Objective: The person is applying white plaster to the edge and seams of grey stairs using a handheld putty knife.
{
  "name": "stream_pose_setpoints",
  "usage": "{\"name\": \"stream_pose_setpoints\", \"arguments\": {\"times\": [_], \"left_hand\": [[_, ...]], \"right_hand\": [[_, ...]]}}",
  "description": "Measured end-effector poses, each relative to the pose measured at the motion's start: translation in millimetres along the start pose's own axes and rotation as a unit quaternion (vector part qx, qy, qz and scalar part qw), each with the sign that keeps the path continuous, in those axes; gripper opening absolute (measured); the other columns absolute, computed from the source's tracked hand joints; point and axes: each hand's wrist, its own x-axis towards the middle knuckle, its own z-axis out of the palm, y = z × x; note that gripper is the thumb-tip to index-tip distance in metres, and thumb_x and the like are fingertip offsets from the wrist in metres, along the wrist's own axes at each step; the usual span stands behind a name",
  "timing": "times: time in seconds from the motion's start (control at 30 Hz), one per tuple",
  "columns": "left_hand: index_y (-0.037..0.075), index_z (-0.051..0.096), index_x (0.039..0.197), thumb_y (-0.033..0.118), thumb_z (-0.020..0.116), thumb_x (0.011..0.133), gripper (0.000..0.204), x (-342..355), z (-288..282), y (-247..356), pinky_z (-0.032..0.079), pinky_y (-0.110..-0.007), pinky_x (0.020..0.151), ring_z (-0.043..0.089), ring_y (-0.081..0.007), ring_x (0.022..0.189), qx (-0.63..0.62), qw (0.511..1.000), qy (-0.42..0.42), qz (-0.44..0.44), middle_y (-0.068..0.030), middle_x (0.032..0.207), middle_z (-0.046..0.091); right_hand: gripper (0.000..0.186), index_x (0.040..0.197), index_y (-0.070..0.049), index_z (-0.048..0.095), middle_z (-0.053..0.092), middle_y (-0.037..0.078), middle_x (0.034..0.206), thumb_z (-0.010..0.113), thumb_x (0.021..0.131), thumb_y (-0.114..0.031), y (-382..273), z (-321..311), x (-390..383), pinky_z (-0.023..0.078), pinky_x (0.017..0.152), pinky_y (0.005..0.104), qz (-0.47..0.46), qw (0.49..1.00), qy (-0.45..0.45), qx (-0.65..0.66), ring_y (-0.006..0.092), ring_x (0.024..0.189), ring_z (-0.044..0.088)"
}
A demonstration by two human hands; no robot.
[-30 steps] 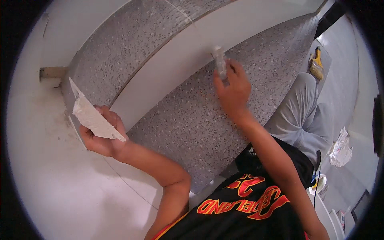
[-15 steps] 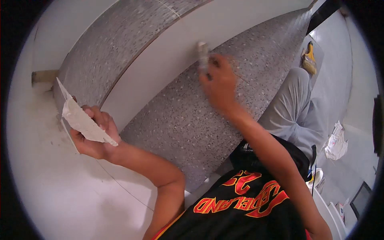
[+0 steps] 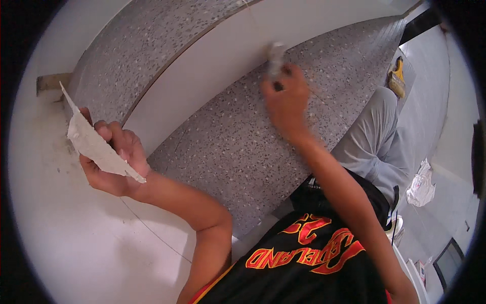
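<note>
My left hand is closed round a flat, thin plate coated with whitish paste, held up tilted at the left; the plate's far side is hidden. Further right, my right hand is closed on a small tool with a pale, whitish end, smeared by motion, so its exact kind cannot be made out. The tool's tip is at the lower part of the white riser, close to where it meets the speckled grey stone step. Whether the tip touches the riser cannot be told.
A second speckled step rises above the riser. A brush with a yellow handle lies beyond my knee, at the right. Crumpled white wrapping lies on the floor further right. A pale wall stands at the left.
My right hand and the blurred tool have moved right along the riser. My left hand and the plate have shifted slightly left, with the plate turned a little more edge-on.
</note>
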Motion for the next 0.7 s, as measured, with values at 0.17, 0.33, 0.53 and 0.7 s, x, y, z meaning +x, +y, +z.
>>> {"name": "stream_pose_setpoints", "arguments": {"times": [0.17,0.33,0.53,0.7], "left_hand": [[-0.008,0.032,0.119,0.018,0.047,0.076,0.052,-2,-12,8,0.03,-0.018,0.038,0.036,-0.009,0.045,0.09,0.995,-0.043,0.004,-0.0086,0.077,0.052],[-0.009,0.034,0.117,0.015,0.043,0.078,0.047,-1,-10,10,0.029,-0.019,0.034,0.034,-0.0101,0.042,0.012,1.0,-0.018,-0.005,-0.0109,0.074,0.055],[-0.007,0.032,0.119,0.017,0.049,0.076,0.051,-1,-17,10,0.028,-0.019,0.038,0.034,-0.0091,0.044,0.046,0.998,-0.029,-0.014,-0.0081,0.078,0.051],[-0.006,0.033,0.118,0.017,0.048,0.078,0.049,-4,-11,16,0.029,-0.019,0.038,0.034,-0.0094,0.044,0.039,0.999,-0.011,0.011,-0.0083,0.077,0.05]], "right_hand": [[0.021,0.082,0.0,0.061,0.054,0.016,0.089,0.064,0.063,-0.009,-22,12,-32,0.045,0.068,0.0387,0.006,0.993,-0.103,0.052,0.0319,0.081,0.055],[0.021,0.082,0.001,0.06,0.054,0.015,0.092,0.064,0.064,-0.01,-9,-7,-9,0.045,0.068,0.037,0.02,0.999,-0.002,0.026,0.0304,0.081,0.055],[0.018,0.081,0.0,0.061,0.055,0.016,0.092,0.062,0.066,-0.01,-14,6,-13,0.046,0.067,0.0349,-0.003,0.996,-0.067,0.052,0.0294,0.08,0.056],[0.017,0.072,0.003,0.058,0.056,0.013,0.08,0.062,0.068,-0.013,-15,-15,-9,0.041,0.055,0.0299,0.117,0.982,-0.053,0.14,0.0197,0.062,0.053]]}}
